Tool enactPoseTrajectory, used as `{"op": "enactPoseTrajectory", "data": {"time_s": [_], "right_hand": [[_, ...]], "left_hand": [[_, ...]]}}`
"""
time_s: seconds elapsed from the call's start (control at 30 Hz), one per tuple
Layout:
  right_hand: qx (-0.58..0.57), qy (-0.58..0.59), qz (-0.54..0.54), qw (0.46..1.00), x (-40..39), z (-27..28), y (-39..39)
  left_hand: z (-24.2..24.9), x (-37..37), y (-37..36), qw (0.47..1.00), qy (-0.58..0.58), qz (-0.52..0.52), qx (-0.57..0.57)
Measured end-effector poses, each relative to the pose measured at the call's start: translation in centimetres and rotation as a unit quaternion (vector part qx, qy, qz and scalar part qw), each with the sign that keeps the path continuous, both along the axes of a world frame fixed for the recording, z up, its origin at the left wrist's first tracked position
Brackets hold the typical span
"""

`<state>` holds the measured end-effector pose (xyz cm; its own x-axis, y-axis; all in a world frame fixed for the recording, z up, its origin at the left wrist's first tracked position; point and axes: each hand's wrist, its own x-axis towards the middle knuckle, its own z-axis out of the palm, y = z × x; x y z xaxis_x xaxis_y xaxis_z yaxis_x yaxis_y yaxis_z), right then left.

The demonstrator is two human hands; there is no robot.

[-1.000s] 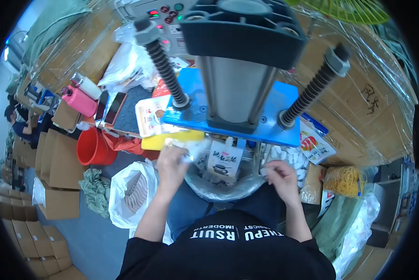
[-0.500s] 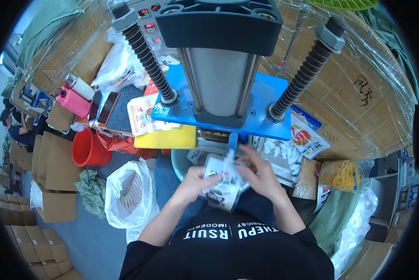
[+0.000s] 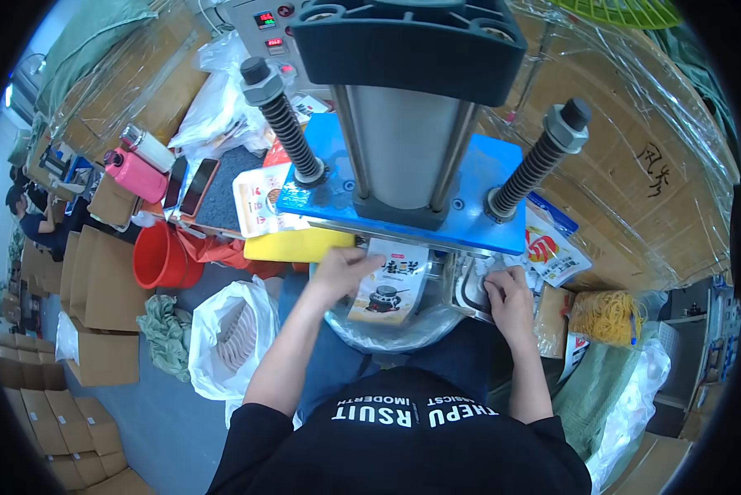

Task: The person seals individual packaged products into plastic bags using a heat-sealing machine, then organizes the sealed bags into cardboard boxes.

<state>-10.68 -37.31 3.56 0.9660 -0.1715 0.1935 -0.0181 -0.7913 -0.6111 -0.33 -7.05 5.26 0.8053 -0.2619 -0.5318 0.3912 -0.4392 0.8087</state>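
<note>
My left hand (image 3: 343, 274) has its thumb and fingers closed on the edge of a printed pouch (image 3: 384, 299), white and tan with dark lettering and a pot picture. The pouch's top edge lies at the front of the press (image 3: 403, 148), below its blue plate (image 3: 477, 216). To the right, my right hand (image 3: 510, 304) is curled over a metal tray (image 3: 461, 307) of small white pieces. Its fingertips are pinched together there, and whatever they hold is hidden. A plastic-lined tub (image 3: 399, 337) sits below the pouch, between the knees.
A yellow block (image 3: 300, 245) and a red bucket (image 3: 160, 257) are left of the press. A white-lined bag (image 3: 232, 330) stands on the floor. Yellow rubber bands (image 3: 605, 320) lie at right. Large cartons (image 3: 626, 165) stand behind. Another person (image 3: 44, 227) is far left.
My left hand has brought the pouch from near my lap up to the press front. My right hand has left the pouch for the tray. The press's side springs look shorter.
</note>
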Motion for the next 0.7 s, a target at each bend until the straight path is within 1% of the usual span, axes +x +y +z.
{"op": "enactPoseTrajectory", "data": {"time_s": [0.03, 0.07, 0.1, 0.13, 0.17, 0.2, 0.27, 0.3, 0.33, 0.37, 0.4, 0.43, 0.47, 0.5, 0.57, 0.6, 0.63, 0.67, 0.7], "right_hand": [[0.006, 0.024, 0.003, 1.0, 0.2, 0.0, -0.1], [0.009, 0.024, 0.004, 1.0, 0.3, -0.1, 0.0], [0.038, 0.023, -0.014, 0.999, 0.2, -0.1, 0.1], [0.067, 0.021, -0.03, 0.997, 0.3, -0.1, 0.2], [0.068, 0.017, -0.028, 0.997, 0.3, 0.1, 0.1], [0.079, -0.005, -0.025, 0.997, 0.0, 0.2, 0.0], [0.096, -0.029, -0.03, 0.995, 0.0, -0.1, -0.4], [0.118, -0.038, -0.003, 0.992, -0.3, -0.4, -0.8], [0.136, -0.045, 0.029, 0.989, -0.6, -0.5, -1.0], [0.172, -0.022, 0.022, 0.985, -0.5, -0.4, -0.8], [0.17, -0.02, 0.029, 0.985, -0.5, -0.2, -0.4], [0.314, 0.004, -0.002, 0.949, -0.2, 0.2, 0.2], [0.451, 0.029, -0.034, 0.891, -0.1, 0.7, 0.8], [0.449, 0.028, -0.032, 0.892, -0.2, 1.3, 1.4], [0.448, 0.087, 0.035, 0.889, -0.9, 2.4, 2.1], [0.405, 0.089, 0.068, 0.907, -1.2, 2.2, 2.6], [0.318, 0.075, 0.125, 0.937, -1.2, 2.9, 2.8], [0.226, 0.064, 0.182, 0.955, -0.7, 4.6, 3.2], [0.201, 0.059, 0.228, 0.951, 0.0, 5.9, 3.5]], "left_hand": [[1.9, 0.5, 1.0, 0.995, -0.068, 0.02, 0.072], [1.2, 1.5, 3.4, 0.959, -0.256, 0.052, 0.113], [-0.2, 2.5, 5.9, 0.885, -0.434, 0.079, 0.148], [-1.3, 2.5, 7.9, 0.859, -0.452, 0.029, 0.237], [-2.7, 1.9, 9.1, 0.823, -0.466, -0.02, 0.324], [-4.5, 0.2, 9.0, 0.713, -0.579, -0.061, 0.39], [-2.3, -3.3, 8.5, 0.778, -0.529, -0.095, 0.325], [-2.6, -3.7, 8.6, 0.785, -0.541, -0.062, 0.296], [-2.9, -3.4, 9.0, 0.795, -0.539, -0.051, 0.276], [-3.1, -2.7, 9.3, 0.803, -0.537, -0.033, 0.256], [-2.5, -1.9, 9.0, 0.794, -0.557, -0.018, 0.242], [-2.1, -1.1, 8.8, 0.798, -0.551, -0.002, 0.246], [-1.9, -0.7, 8.4, 0.801, -0.545, 0.013, 0.248], [-1.8, -0.6, 7.4, 0.847, -0.498, 0.094, 0.159], [-0.1, -2.4, 5.5, 0.84, -0.507, 0.092, 0.172], [0.0, -3.4, 4.5, 0.852, -0.496, 0.072, 0.154], [0.5, -4.4, 3.3, 0.871, -0.474, 0.05, 0.12], [1.4, -5.4, 2.1, 0.889, -0.449, 0.03, 0.087], [1.8, -6.1, 1.3, 0.898, -0.434, 0.011, 0.069]]}}
